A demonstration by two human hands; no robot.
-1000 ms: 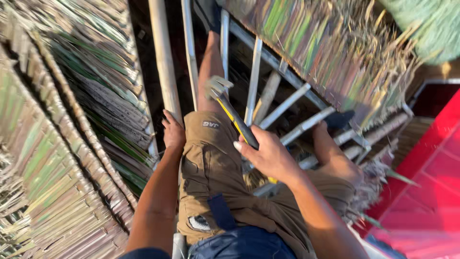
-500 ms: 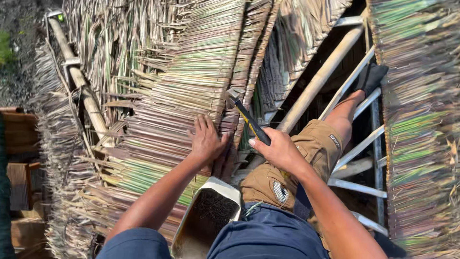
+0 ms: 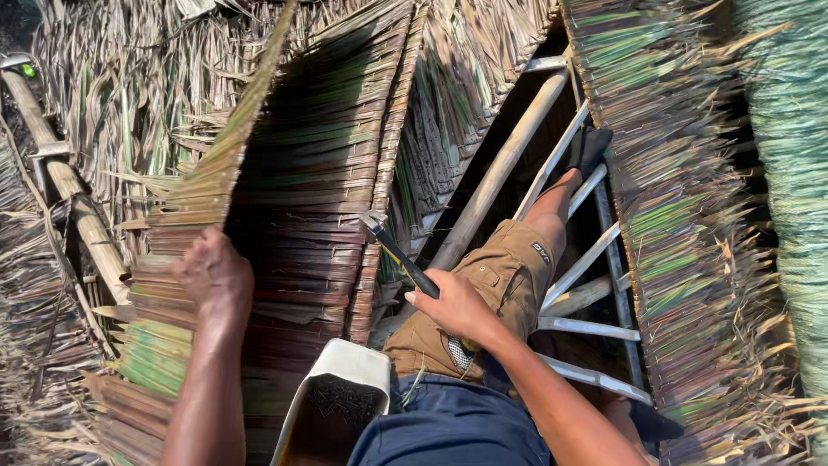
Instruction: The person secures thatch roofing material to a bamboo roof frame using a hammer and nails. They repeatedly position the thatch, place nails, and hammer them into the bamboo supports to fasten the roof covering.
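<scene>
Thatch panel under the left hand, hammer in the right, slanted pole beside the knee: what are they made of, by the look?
Thatch panel: dried palm-like leaf strips, matte brown with green ends, folded in rows.
Hammer: dull grey metal head; dark handle with a yellow stripe, probably rubber or plastic.
Pole: round, pale and smooth, likely bamboo or stripped wood.

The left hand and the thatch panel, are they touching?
Touching. The head view shows the left hand gripping the edge of the thatch panel, fingers curled over it.
</scene>
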